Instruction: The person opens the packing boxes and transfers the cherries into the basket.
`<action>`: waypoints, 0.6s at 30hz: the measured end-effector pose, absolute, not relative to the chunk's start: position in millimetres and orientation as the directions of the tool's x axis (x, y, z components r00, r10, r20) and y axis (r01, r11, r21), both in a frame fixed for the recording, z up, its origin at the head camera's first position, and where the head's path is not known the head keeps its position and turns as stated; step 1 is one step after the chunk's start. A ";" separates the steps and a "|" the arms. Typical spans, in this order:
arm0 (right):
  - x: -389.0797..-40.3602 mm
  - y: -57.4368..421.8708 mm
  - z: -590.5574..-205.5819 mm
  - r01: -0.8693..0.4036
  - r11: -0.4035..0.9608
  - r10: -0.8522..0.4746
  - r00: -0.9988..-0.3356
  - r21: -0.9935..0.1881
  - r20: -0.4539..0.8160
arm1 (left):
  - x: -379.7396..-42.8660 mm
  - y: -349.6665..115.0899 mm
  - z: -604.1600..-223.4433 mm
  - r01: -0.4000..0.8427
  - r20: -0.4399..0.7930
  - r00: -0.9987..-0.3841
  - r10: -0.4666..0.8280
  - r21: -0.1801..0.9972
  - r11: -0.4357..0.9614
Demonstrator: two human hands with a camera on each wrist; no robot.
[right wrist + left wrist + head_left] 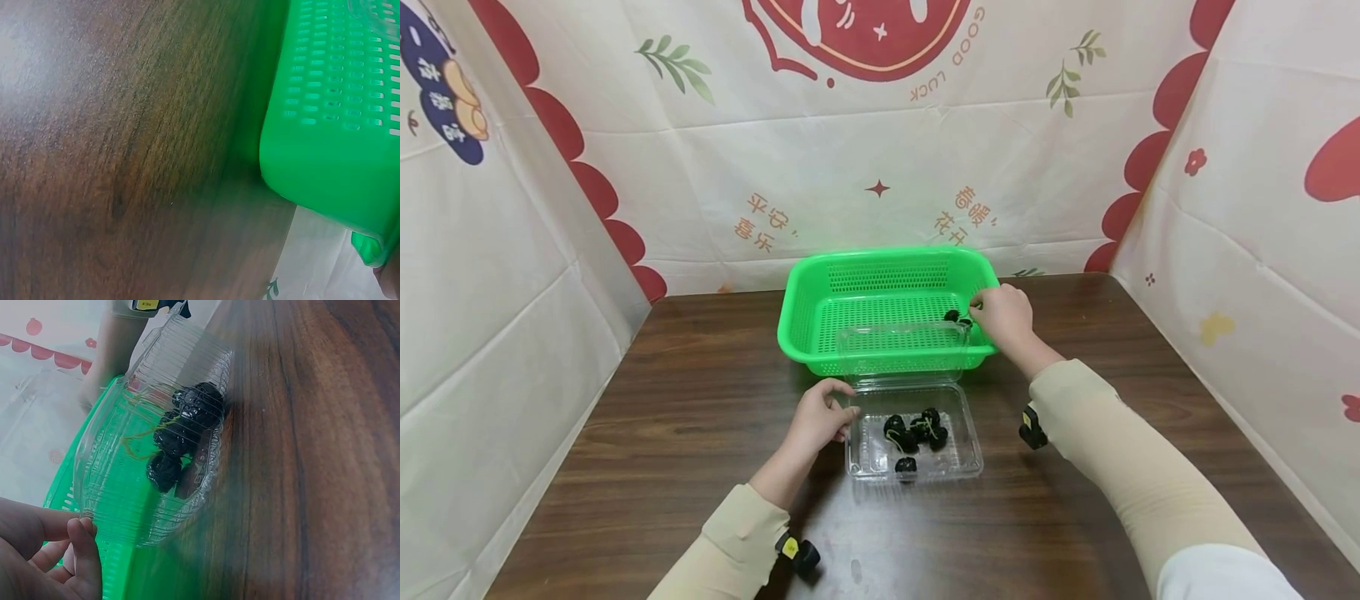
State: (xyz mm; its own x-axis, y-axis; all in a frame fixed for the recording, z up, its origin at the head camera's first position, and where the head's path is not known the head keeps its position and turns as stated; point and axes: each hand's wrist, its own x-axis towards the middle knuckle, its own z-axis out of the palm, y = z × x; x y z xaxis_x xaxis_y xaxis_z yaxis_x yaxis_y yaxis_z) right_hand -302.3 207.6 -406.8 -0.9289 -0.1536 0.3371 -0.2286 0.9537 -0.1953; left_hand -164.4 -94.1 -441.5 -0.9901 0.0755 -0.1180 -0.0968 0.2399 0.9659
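Presumably for stability, clear clamshell [973, 440] is rim-pinched by L hand [818, 417]; if anything's gripped by R hand [1006, 315], nr dark balls [952, 316] in green basket [799, 321], can't be told.

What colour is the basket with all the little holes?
The basket is bright green; the head view shows it best.

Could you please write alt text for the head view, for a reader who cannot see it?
A person's left hand holds the edge of an open clear box of dark balls on a wooden table; behind it, the right hand reaches into a green basket, beside more dark balls.
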 end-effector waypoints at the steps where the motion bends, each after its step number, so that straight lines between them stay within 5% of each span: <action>1: -302.6 207.5 -406.7 -0.229 0.954 -0.155 -0.929 -0.193 0.337 | -164.8 -94.1 -441.8 -0.096 -0.118 -0.990 0.076 0.966 0.241; 18: -299.0 206.5 -401.9 -0.234 0.952 -0.156 -0.927 -0.200 0.341 | -166.8 -92.2 -440.6 -0.087 -0.109 -0.991 0.075 0.964 0.252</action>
